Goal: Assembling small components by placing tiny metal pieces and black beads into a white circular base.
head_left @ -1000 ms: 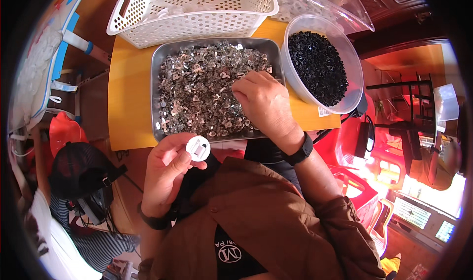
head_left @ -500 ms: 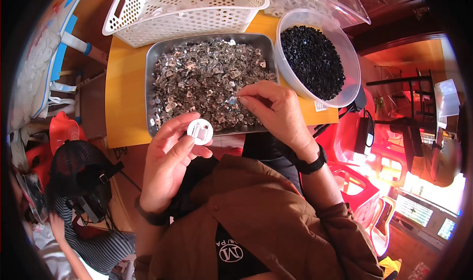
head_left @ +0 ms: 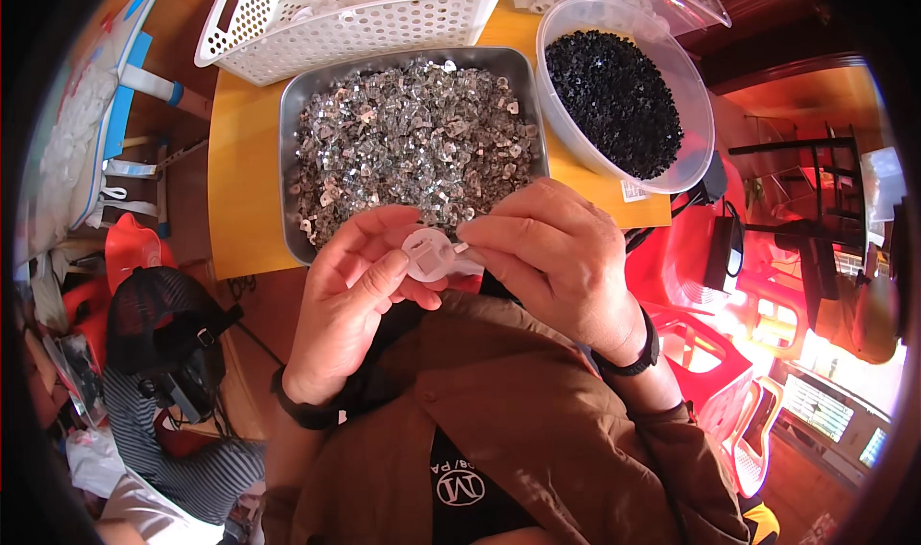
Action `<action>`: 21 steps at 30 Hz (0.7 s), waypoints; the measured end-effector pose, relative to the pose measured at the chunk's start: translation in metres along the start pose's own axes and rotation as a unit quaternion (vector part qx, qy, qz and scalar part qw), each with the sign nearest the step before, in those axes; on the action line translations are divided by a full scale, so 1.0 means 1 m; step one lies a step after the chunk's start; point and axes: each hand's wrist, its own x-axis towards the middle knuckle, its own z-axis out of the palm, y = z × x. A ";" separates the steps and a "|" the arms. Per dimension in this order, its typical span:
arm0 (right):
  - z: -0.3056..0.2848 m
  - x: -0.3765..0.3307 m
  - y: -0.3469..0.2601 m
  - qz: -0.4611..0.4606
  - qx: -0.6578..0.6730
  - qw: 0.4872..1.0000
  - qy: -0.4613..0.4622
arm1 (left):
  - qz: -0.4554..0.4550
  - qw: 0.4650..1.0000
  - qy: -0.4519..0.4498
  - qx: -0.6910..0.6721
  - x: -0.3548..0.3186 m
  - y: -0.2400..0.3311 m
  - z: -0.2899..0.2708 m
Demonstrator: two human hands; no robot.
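Note:
Between the thumb and fingers of my left hand (head_left: 357, 291) is a round white plastic piece (head_left: 428, 255) with a raised rectangular shape on its face. My right hand (head_left: 552, 257) pinches a small shiny metal piece (head_left: 460, 248) right at the disc's right edge; whether the two touch I cannot tell. Both hands are over the near edge of a metal tray (head_left: 291, 113), which is heaped with small metal pieces (head_left: 413, 142), many of them bent and shiny.
A white perforated basket (head_left: 369, 27) stands behind the tray. To the right is a clear round tub (head_left: 697, 152) of small black parts (head_left: 614, 104). All stand on a yellow table (head_left: 240, 180). At the left, a person in a black cap (head_left: 158, 329) sits close by.
My right hand has come from the heap of metal pieces toward the disc, with a small metal piece in its fingertips. My left hand has moved slightly right with the disc.

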 end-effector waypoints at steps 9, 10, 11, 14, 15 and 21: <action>0.008 -0.008 -0.006 -0.055 -0.077 0.995 0.007 | 0.053 0.994 -0.014 0.097 -0.004 -0.001 0.006; 0.007 -0.008 -0.006 -0.064 -0.085 0.994 0.009 | 0.052 0.994 -0.014 0.097 -0.004 -0.001 0.007; 0.007 -0.008 -0.006 -0.063 -0.086 0.994 0.009 | 0.052 0.992 -0.019 0.111 -0.004 -0.001 0.007; 0.006 -0.009 -0.007 -0.045 -0.093 0.994 0.020 | 0.048 0.992 -0.021 0.116 -0.004 -0.001 0.008; 0.006 -0.009 -0.008 -0.041 -0.091 0.994 0.033 | 0.046 0.993 -0.021 0.108 -0.004 -0.001 0.008; 0.000 -0.009 -0.010 -0.023 -0.080 0.995 0.049 | 0.034 0.995 -0.019 0.090 -0.005 -0.004 0.004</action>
